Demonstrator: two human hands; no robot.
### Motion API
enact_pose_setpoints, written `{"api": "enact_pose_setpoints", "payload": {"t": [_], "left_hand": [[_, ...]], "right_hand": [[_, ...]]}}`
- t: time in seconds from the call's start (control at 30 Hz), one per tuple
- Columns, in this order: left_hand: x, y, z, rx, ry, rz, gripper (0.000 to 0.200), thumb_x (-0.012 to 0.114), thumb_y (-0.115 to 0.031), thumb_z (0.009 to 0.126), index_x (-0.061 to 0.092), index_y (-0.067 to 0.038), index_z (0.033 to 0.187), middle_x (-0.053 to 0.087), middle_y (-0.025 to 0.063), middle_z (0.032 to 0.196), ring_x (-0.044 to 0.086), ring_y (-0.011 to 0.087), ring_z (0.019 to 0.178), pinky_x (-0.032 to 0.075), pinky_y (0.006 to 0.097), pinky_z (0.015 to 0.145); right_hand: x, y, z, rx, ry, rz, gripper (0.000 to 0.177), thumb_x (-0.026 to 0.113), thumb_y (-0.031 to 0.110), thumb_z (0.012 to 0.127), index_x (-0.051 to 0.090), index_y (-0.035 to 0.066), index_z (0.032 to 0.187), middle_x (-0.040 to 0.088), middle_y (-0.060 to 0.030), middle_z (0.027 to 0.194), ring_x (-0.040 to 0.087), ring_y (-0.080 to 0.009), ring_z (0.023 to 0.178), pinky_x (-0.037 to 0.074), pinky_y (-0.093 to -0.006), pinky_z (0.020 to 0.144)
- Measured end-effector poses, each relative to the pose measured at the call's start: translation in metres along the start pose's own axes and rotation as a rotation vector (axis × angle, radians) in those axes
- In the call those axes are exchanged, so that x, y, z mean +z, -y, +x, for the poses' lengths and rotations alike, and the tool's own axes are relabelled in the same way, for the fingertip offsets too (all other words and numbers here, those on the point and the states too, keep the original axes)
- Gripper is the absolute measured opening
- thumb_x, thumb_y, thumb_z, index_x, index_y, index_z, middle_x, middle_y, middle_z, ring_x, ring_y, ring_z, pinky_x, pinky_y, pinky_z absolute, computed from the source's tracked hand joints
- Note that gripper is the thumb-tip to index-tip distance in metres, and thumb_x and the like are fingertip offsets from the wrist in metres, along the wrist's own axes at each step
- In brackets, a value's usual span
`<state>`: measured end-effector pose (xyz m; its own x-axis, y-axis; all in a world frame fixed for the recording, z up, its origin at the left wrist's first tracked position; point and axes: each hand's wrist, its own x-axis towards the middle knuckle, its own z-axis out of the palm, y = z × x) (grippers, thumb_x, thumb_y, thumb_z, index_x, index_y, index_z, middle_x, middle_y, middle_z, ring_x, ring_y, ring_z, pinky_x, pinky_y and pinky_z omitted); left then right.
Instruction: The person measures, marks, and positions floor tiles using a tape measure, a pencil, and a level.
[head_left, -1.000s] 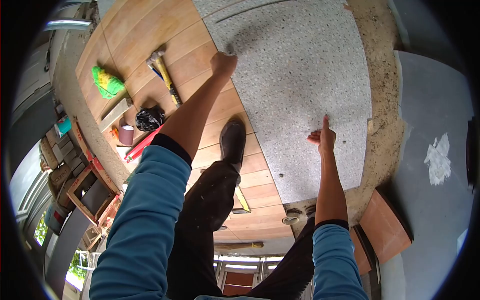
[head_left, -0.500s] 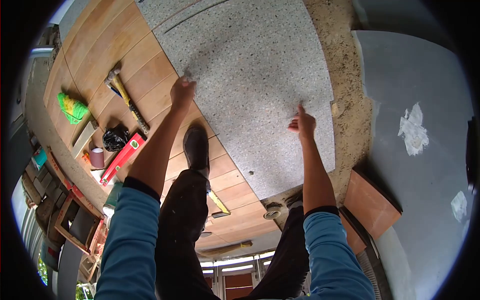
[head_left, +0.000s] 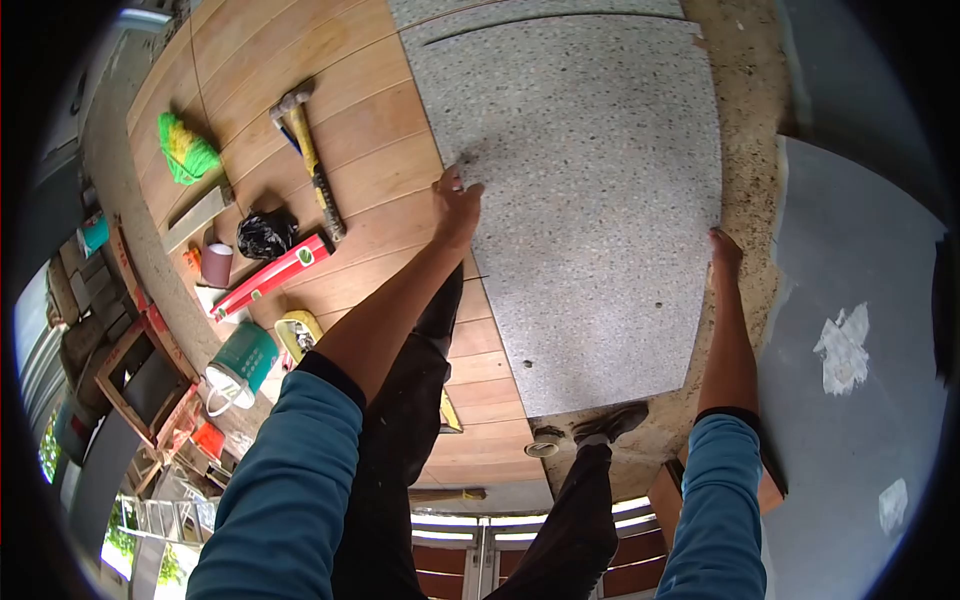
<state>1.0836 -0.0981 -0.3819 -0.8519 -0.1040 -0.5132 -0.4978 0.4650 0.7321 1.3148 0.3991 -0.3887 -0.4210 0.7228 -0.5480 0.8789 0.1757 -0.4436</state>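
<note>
A large grey speckled terrazzo tile (head_left: 590, 200) lies on the floor in front of me, a narrow dark gap along its far edge. My left hand (head_left: 458, 212) is at its left edge, beside the wood-look floor tiles (head_left: 385, 140). The left fingers are curled, and what they pinch, if anything, is too small to make out. At the tile's right edge is my right hand (head_left: 726, 252), fingers together and bent against the edge, their tips partly hidden. Small dark bits lie on the tile's near part.
Left on the floor are a hammer (head_left: 310, 160), red spirit level (head_left: 270, 278), black plastic bag (head_left: 266, 234), green-yellow string bundle (head_left: 186, 150) and teal bucket (head_left: 242, 362). Sandy ground (head_left: 752, 130) borders the tile's right; a grey board (head_left: 850, 250) lies beyond. A round drain pipe (head_left: 544, 442) sits near my foot.
My right hand has moved from above the tile, with a finger pointing, outward to its right edge. My left hand stays by the left edge. The view has shifted, and my right foot shows more.
</note>
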Motion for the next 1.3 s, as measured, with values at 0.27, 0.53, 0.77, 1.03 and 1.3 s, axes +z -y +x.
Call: {"api": "enact_pose_setpoints", "payload": {"t": [0.27, 0.53, 0.77, 1.03, 1.3], "left_hand": [[-0.008, -0.044, -0.01, -0.126, -0.01, 0.039, 0.065, 0.069, -0.018, 0.074, 0.048, 0.001, 0.133, 0.05, 0.019, 0.116, 0.049, 0.0308, 0.11, 0.041, 0.0394, 0.096], [-0.004, -0.03, -0.011, -0.043, -0.039, 0.05, 0.065, 0.069, -0.017, 0.074, 0.05, -0.003, 0.134, 0.052, 0.0184, 0.113, 0.048, 0.0303, 0.105, 0.041, 0.0396, 0.094], [-0.005, -0.021, 0.0, -0.016, -0.032, 0.046, 0.066, 0.07, -0.012, 0.071, 0.053, -0.008, 0.135, 0.053, 0.0182, 0.109, 0.051, 0.031, 0.104, 0.044, 0.0407, 0.092], [-0.01, -0.037, -0.001, -0.142, -0.019, -0.049, 0.071, 0.069, -0.011, 0.072, 0.049, -0.008, 0.14, 0.047, 0.0174, 0.113, 0.048, 0.0295, 0.106, 0.042, 0.0397, 0.095], [-0.01, -0.03, 0.009, -0.139, 0.015, -0.133, 0.068, 0.066, -0.012, 0.075, 0.049, -0.008, 0.14, 0.046, 0.0163, 0.113, 0.048, 0.0277, 0.105, 0.043, 0.0373, 0.093]], "right_hand": [[-0.001, 0.035, -0.012, 0.192, 0.077, 0.14, 0.042, 0.065, 0.031, 0.088, 0.064, 0.009, 0.125, 0.06, -0.0087, 0.131, 0.056, -0.0285, 0.118, 0.041, -0.0492, 0.096], [0.001, 0.045, -0.007, 0.162, 0.069, 0.131, 0.041, 0.066, 0.03, 0.087, 0.067, 0.009, 0.122, 0.063, -0.0069, 0.126, 0.058, -0.0258, 0.112, 0.044, -0.0474, 0.091], [-0.001, 0.048, 0.005, 0.167, 0.075, 0.03, 0.036, 0.066, 0.03, 0.087, 0.069, 0.009, 0.116, 0.067, -0.0056, 0.12, 0.061, -0.0236, 0.107, 0.052, -0.0426, 0.082], [0.006, 0.076, -0.015, 0.153, -0.02, -0.023, 0.034, 0.064, 0.027, 0.088, 0.071, 0.005, 0.113, 0.07, -0.0084, 0.112, 0.064, -0.0231, 0.09, 0.049, -0.0352, 0.072], [0.008, 0.062, -0.003, 0.162, 0.003, -0.037, 0.037, 0.063, 0.031, 0.09, 0.068, 0.008, 0.118, 0.065, -0.0081, 0.122, 0.061, -0.0273, 0.108, 0.056, -0.0429, 0.078]]}}
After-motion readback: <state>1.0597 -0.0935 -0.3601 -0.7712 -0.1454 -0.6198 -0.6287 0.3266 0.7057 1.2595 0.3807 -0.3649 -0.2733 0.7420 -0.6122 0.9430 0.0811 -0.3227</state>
